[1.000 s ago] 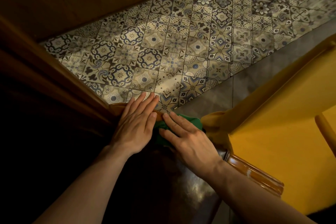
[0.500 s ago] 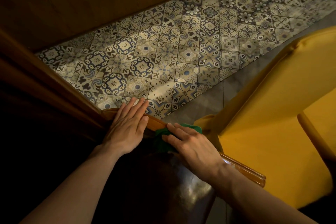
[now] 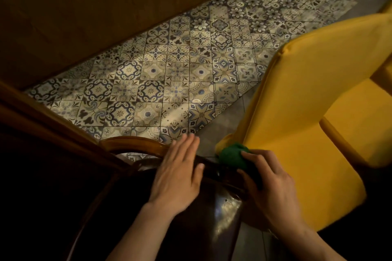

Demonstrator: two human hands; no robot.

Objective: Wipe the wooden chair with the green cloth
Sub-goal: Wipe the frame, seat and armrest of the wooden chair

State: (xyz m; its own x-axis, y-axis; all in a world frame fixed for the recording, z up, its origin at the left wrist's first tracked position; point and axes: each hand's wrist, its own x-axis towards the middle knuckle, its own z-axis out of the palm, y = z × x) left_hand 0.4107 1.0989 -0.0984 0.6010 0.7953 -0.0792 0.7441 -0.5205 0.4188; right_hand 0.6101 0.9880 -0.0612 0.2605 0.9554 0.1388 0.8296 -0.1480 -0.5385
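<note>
The wooden chair (image 3: pixel 135 144) stands below me, its curved glossy top rail running from the lower middle toward the right, with a dark shiny seat beneath. My left hand (image 3: pixel 178 174) lies flat on the rail, fingers together and holding nothing. My right hand (image 3: pixel 269 182) grips the bunched green cloth (image 3: pixel 231 154) and presses it on the rail's right part, close to the yellow fabric.
A yellow upholstered seat (image 3: pixel 314 99) fills the right side, touching the chair's right end. Patterned floor tiles (image 3: pixel 176 74) stretch ahead, bounded by a dark wooden wall (image 3: pixel 84 6) at the back. A wooden edge (image 3: pixel 31 112) crosses the left.
My right hand has slid the green cloth rightward along the rail toward the yellow seat. My left hand shifted right along the rail too, and more of the rail's left curve now shows.
</note>
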